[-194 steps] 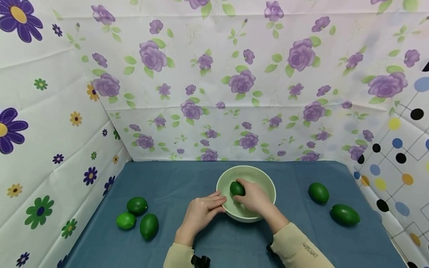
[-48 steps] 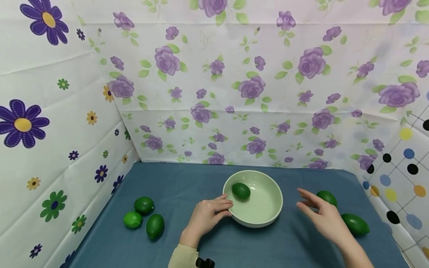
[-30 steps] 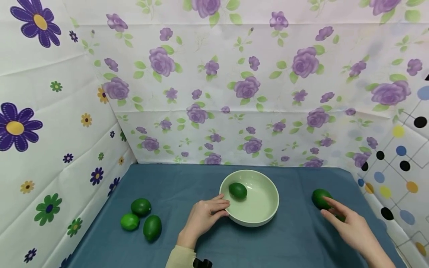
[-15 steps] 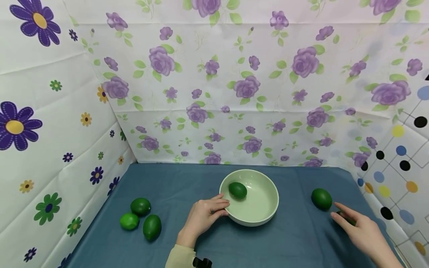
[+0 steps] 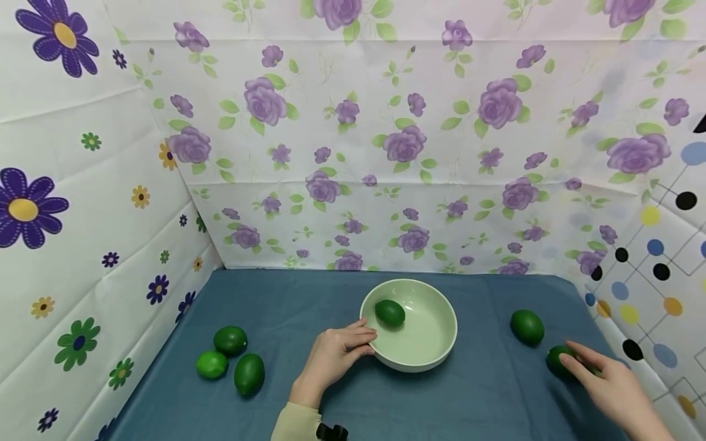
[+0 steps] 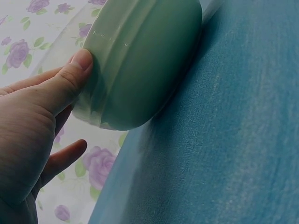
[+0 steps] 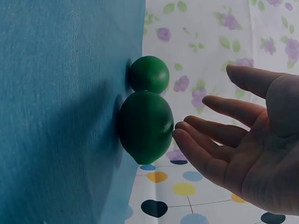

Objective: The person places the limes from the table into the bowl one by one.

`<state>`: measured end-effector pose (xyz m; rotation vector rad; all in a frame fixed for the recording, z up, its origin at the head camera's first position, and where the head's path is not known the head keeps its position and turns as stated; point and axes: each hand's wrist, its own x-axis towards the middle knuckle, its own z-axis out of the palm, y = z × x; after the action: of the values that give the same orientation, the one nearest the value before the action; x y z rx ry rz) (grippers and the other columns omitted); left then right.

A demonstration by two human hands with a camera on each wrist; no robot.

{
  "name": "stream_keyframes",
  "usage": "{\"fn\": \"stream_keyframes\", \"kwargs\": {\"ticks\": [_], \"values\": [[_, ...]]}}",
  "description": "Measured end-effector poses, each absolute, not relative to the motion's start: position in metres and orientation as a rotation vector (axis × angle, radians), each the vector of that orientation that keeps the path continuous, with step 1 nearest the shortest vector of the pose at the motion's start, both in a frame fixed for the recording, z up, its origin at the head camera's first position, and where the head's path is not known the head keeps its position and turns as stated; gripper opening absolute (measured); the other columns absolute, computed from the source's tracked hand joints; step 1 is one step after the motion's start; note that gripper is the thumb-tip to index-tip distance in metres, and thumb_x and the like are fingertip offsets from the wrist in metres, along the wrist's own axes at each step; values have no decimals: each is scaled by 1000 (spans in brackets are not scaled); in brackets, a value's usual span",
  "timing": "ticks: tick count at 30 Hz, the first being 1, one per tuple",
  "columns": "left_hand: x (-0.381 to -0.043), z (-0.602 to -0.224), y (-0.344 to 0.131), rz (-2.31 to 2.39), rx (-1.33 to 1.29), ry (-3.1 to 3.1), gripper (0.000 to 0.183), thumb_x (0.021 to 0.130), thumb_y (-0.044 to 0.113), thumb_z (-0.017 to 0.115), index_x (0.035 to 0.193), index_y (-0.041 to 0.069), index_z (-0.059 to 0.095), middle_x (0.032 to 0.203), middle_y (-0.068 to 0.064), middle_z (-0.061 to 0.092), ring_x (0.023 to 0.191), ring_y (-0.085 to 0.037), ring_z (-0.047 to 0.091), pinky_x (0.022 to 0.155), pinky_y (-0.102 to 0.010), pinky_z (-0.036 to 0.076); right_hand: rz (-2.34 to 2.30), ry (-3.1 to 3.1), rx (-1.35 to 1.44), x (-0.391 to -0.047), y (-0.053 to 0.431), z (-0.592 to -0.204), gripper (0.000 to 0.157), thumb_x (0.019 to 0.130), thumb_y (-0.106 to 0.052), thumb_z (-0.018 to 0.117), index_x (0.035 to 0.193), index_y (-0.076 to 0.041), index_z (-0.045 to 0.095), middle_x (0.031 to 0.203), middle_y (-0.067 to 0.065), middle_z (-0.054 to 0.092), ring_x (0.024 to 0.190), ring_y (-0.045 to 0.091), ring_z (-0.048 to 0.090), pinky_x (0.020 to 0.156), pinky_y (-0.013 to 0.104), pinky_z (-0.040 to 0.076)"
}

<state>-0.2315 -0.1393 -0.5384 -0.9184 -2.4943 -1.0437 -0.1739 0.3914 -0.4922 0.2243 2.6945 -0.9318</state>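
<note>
While the left hand (image 5: 333,358) rests against the bowl (image 5: 436,355) at its 8 o'clock side, the right hand (image 5: 609,383) reaches over a lime (image 5: 556,361) at the table's 4 o'clock corner, fingers open. The left wrist view shows the thumb (image 6: 70,81) pressing the bowl (image 6: 145,60) wall, fingers relaxed. The right wrist view shows open fingers (image 7: 205,140) just beside the lime (image 7: 145,126), not gripping; I cannot tell if they touch.
</note>
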Motion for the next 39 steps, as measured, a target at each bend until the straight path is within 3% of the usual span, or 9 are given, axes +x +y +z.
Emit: {"fn": "stream_keyframes", "kwargs": {"ticks": [8, 31, 39], "values": [[-232, -538, -140, -1029, -907, -2489, 34, 91, 33, 83, 124, 24, 83, 127, 13, 75, 134, -7, 61, 101, -33, 59, -905, 2723, 223, -173, 393, -489, 99, 106, -75, 41, 164, 5, 36, 147, 42, 51, 130, 63, 51, 80, 55, 59], [-233, -537, -139, -1032, -903, -2480, 34, 91, 32, 84, 124, 25, 83, 127, 14, 75, 134, -8, 62, 101, -33, 59, -820, 2746, 319, -167, 401, -493, 103, 106, -76, 39, 159, 12, 37, 143, 45, 51, 127, 68, 47, 82, 63, 57], [-232, -538, -138, -1024, -909, -2490, 35, 92, 33, 83, 123, 19, 84, 127, 14, 75, 134, -6, 61, 100, -33, 59, -788, 2753, 331, -165, 404, -497, 104, 106, -75, 40, 156, 15, 39, 142, 46, 52, 123, 67, 50, 82, 64, 56]]}}
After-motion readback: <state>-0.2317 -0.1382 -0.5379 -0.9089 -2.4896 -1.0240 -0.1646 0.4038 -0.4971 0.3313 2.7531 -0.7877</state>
